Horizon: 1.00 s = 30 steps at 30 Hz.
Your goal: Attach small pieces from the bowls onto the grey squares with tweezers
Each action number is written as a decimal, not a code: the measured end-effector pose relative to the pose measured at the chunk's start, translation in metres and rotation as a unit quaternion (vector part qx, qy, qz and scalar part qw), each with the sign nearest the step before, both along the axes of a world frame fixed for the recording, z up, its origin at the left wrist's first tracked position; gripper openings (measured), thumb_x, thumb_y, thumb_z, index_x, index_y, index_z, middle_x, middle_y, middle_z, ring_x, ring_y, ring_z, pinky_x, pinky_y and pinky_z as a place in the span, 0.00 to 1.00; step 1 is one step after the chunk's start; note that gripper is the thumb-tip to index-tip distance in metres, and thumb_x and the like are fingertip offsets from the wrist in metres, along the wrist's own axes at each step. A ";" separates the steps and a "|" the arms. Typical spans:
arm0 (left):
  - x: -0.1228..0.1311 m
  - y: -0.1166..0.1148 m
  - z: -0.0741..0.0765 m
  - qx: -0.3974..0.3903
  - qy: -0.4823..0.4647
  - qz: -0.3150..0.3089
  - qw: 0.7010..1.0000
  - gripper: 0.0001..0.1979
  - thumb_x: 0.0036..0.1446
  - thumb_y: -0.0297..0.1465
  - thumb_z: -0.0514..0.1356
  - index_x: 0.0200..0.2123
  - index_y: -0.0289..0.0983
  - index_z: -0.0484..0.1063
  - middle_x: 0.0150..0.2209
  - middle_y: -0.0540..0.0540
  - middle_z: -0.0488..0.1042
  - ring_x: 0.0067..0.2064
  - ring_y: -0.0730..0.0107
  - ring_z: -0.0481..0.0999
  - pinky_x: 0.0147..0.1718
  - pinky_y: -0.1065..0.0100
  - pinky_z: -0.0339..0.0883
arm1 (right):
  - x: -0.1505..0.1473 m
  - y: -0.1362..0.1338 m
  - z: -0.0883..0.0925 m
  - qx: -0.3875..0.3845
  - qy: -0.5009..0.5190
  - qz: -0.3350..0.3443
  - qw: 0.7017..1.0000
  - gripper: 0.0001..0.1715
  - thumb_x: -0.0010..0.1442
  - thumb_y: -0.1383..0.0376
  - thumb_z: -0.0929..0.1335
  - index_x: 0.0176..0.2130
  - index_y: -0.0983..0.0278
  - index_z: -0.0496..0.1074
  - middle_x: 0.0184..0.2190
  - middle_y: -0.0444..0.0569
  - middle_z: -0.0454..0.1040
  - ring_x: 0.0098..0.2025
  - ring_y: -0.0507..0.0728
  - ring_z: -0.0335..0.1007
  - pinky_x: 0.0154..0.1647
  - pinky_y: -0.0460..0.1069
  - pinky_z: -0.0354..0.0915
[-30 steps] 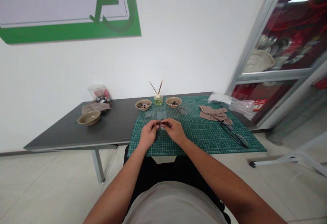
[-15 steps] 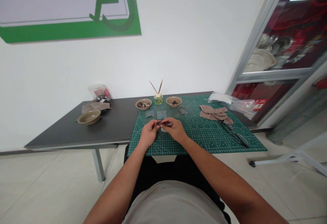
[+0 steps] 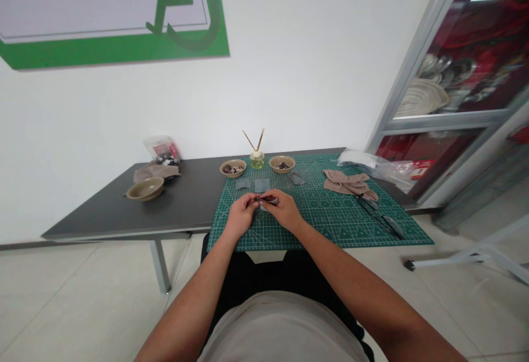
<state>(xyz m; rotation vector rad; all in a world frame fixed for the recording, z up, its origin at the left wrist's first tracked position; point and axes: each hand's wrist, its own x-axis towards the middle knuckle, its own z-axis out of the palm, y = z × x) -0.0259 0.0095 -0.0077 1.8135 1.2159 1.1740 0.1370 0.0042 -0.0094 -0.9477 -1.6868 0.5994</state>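
My left hand [image 3: 241, 214] and my right hand [image 3: 283, 207] meet above the front of the green cutting mat [image 3: 326, 221]. Fingers of both are closed in a pinch on a small, thin dark grey piece [image 3: 269, 200], mostly covered by the fingertips. Whether it is cloth or sandpaper, I cannot tell. Just beyond my hands lie a grey square [image 3: 262, 185] and a smaller grey square [image 3: 243, 184], flat on the mat. A crumpled grey scrap [image 3: 296, 178] is farther right.
Behind stand two bowls of small dark pieces, a left bowl [image 3: 233, 169] and a right bowl [image 3: 282, 165], with a reed diffuser [image 3: 257, 159] between them. A brown cloth [image 3: 349, 183] and glasses [image 3: 380, 217] lie right. An empty bowl [image 3: 145, 190] sits left on the dark table [image 3: 177, 210].
The whole view has shifted very slightly. Both hands stay in the same place with the small piece between them; only the fingers look faintly different.
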 end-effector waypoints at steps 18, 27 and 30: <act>-0.001 0.000 0.000 0.001 -0.013 -0.007 1.000 0.11 0.52 0.27 0.57 0.39 0.36 0.75 0.34 0.47 0.76 0.39 0.65 0.74 0.44 0.64 0.66 | 0.001 0.001 0.001 -0.027 -0.007 0.009 1.000 0.06 0.55 0.63 0.70 0.36 0.60 0.75 0.33 0.44 0.77 0.36 0.54 0.73 0.41 0.50 0.67; -0.002 0.001 -0.002 0.005 -0.018 -0.019 1.000 0.12 0.52 0.27 0.56 0.40 0.36 0.75 0.34 0.46 0.77 0.39 0.65 0.74 0.44 0.64 0.66 | 0.000 0.000 0.003 -0.019 -0.006 0.011 1.000 0.07 0.55 0.63 0.70 0.37 0.60 0.75 0.34 0.45 0.77 0.36 0.54 0.72 0.41 0.50 0.66; -0.002 0.001 -0.002 0.002 -0.013 -0.015 1.000 0.12 0.52 0.27 0.57 0.40 0.36 0.75 0.34 0.46 0.77 0.39 0.64 0.74 0.44 0.64 0.66 | 0.000 0.001 0.001 -0.026 -0.008 0.012 1.000 0.06 0.55 0.63 0.70 0.36 0.60 0.75 0.33 0.44 0.77 0.35 0.54 0.72 0.40 0.50 0.66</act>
